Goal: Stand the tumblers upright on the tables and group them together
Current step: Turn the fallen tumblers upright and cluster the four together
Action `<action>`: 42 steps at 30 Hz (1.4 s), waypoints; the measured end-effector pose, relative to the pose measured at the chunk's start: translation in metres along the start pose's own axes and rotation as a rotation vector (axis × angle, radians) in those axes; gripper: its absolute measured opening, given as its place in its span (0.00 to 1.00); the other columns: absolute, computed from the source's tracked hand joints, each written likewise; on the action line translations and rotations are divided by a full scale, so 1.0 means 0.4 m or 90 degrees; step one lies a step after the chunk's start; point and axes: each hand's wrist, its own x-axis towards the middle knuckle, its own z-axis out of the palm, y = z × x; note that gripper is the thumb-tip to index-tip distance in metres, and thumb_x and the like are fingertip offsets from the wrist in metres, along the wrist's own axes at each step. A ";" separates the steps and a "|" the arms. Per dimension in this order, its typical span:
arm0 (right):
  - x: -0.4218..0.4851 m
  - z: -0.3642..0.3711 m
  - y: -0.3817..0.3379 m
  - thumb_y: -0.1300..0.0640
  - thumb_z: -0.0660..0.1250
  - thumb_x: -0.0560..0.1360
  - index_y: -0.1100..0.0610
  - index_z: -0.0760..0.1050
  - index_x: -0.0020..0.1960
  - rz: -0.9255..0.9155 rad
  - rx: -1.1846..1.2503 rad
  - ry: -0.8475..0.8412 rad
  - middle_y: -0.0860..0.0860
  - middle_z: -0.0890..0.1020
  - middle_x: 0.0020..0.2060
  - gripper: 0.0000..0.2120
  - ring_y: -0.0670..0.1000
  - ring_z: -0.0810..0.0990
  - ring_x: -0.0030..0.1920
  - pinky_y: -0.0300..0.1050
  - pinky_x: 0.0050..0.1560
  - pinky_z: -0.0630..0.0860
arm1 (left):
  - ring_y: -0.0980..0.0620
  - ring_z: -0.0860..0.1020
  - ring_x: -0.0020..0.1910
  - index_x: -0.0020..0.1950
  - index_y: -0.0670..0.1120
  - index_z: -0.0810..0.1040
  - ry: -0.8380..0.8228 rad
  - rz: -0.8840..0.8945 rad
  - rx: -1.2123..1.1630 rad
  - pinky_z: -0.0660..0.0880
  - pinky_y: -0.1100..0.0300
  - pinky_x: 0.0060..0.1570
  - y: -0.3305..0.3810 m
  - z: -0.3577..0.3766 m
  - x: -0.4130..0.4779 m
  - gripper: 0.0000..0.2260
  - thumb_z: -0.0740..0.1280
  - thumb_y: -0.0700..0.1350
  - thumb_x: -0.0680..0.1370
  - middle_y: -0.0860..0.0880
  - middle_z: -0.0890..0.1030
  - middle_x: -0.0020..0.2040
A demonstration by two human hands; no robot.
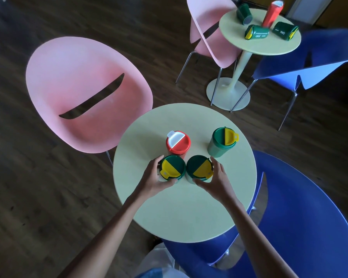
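Near table (185, 213): four tumblers upright, one red tumbler (178, 142), three green. Left hand (153, 181) wraps left green tumbler (172, 167), just before red; right hand (217, 181) wraps right green tumbler (199, 167) alongside; third green tumbler (222, 142) right of red, apart.

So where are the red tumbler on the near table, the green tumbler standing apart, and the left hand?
Red tumbler (182, 145): head view, on the red part of its lid.
Green tumbler standing apart (219, 137): head view, on its lid's green half.
Left hand (154, 178): head view, on its back.

On the near table (185, 213) I saw a red tumbler (178, 143) and three green tumblers (222, 141) upright. The far table (269, 47) bore a second red tumbler (271, 14), standing, and three toppled green tumblers (256, 32).
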 end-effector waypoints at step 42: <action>0.316 -0.072 -0.136 0.46 0.78 0.62 0.49 0.60 0.73 -0.046 -0.282 -0.117 0.58 0.66 0.63 0.45 0.59 0.67 0.64 0.52 0.51 0.75 | 0.46 0.75 0.55 0.64 0.50 0.68 0.015 -0.047 0.305 0.72 0.58 0.44 0.178 -0.031 0.251 0.39 0.79 0.56 0.57 0.47 0.73 0.56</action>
